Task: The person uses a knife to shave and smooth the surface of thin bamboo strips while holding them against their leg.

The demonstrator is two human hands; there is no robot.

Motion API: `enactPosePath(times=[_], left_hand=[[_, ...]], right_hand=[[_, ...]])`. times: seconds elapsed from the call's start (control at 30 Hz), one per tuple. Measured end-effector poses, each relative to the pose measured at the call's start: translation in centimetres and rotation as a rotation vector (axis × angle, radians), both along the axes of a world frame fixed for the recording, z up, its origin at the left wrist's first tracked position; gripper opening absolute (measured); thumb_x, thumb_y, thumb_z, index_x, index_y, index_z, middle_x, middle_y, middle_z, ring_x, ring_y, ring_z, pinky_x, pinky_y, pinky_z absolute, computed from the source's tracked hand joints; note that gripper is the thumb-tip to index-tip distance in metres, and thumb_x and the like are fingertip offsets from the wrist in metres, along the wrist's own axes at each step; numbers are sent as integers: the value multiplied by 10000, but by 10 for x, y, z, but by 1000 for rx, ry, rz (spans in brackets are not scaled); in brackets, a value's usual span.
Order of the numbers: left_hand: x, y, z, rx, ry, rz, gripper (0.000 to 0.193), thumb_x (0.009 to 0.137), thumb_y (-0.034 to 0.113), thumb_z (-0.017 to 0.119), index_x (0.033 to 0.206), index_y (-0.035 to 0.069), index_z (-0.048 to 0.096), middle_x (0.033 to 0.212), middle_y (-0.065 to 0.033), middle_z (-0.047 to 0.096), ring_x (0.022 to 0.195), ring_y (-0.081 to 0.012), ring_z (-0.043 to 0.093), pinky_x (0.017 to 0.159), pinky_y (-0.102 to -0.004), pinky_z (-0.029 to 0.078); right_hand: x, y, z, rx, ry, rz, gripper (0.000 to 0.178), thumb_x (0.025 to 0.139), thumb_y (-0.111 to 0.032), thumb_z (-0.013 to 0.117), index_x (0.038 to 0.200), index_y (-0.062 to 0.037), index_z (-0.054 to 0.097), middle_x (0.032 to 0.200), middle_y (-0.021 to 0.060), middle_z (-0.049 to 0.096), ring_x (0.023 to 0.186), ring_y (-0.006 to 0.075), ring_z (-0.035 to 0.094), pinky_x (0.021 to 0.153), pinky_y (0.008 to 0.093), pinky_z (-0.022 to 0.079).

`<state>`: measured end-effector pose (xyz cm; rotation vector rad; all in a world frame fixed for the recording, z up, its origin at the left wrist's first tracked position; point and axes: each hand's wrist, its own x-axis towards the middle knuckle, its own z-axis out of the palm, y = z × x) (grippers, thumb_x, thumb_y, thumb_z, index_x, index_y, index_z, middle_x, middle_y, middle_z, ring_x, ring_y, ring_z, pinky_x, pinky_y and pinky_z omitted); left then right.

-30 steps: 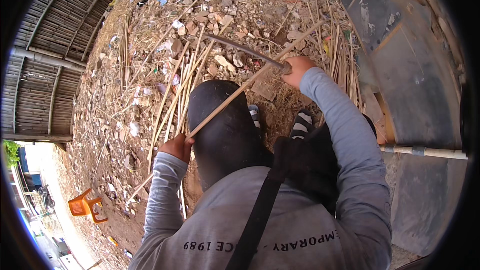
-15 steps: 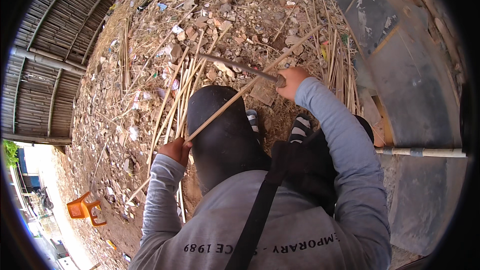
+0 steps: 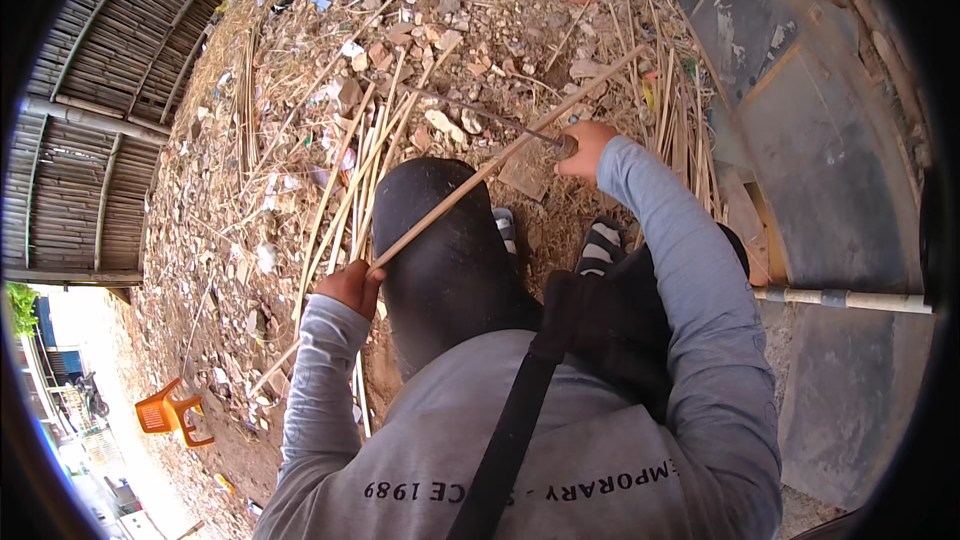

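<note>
A long, pale bamboo strip (image 3: 440,208) slants across my left knee, its far end up and to the right. My left hand (image 3: 352,288) is closed round its near end. In my right hand (image 3: 588,148) is the handle of a long-bladed knife (image 3: 480,112), gripped in closed fingers. The thin dark blade reaches left from the handle and crosses the strip just left of my right hand. Whether its edge touches the strip I cannot tell.
More bamboo strips (image 3: 350,190) lie left of my knee, and another bundle (image 3: 672,130) lies on the right. Stones and litter cover the ground. Grey sheets (image 3: 830,180) line the right side, a bamboo wall (image 3: 90,190) the left. An orange plastic chair (image 3: 172,412) stands lower left.
The knife has turned, so its blade now looks thinner and edge-on. My right hand has shifted slightly right. My left hand and the strip have risen a little in view.
</note>
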<state>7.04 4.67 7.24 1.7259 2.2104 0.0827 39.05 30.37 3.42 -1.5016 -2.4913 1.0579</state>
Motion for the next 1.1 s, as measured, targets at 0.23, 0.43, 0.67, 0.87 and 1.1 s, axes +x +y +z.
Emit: enactPosePath(times=[0.23, 0.43, 0.67, 0.87, 1.1], left_hand=[[-8, -4, 0, 9, -5, -18, 410, 953, 400, 454, 819, 28, 561, 694, -241, 601, 701, -447, 593, 640, -510, 461], [-4, 3, 0, 13, -20, 11, 424, 952, 411, 452, 814, 26, 564, 686, -237, 599, 693, -448, 589, 637, -510, 460], [-10, -1, -10, 0, -109, 5, 464, 954, 436, 429, 863, 14, 601, 691, -251, 599, 699, -448, 596, 639, -497, 463], [-3, 3, -3, -33, -116, 95, 462, 954, 420, 428, 874, 4, 613, 700, -255, 604, 717, -451, 601, 655, -490, 472], [4, -2, -6, -24, -110, 87, 429, 953, 399, 442, 868, 12, 605, 708, -253, 605, 719, -460, 592, 659, -497, 470]], right_hand=[[-17, -15, 2, 210, -38, 87, 334, 674, -285, 692, 909, -51, 651, 797, 181, 649, 776, 358, 632, 730, 418, 508], [9, 10, 1, 168, -18, -129, 231, 703, -218, 663, 855, -46, 637, 751, 167, 639, 725, 337, 627, 685, 407, 500], [-14, -16, 8, 111, -13, 71, 260, 707, -242, 692, 857, -38, 632, 754, 156, 647, 737, 319, 642, 703, 403, 505], [-13, -3, -5, 120, -7, 66, 323, 693, -284, 706, 919, -59, 655, 810, 170, 658, 788, 348, 641, 742, 412, 510], [-16, -8, 4, 172, -3, 92, 304, 700, -285, 699, 892, -56, 645, 780, 173, 645, 780, 348, 637, 713, 409, 505]])
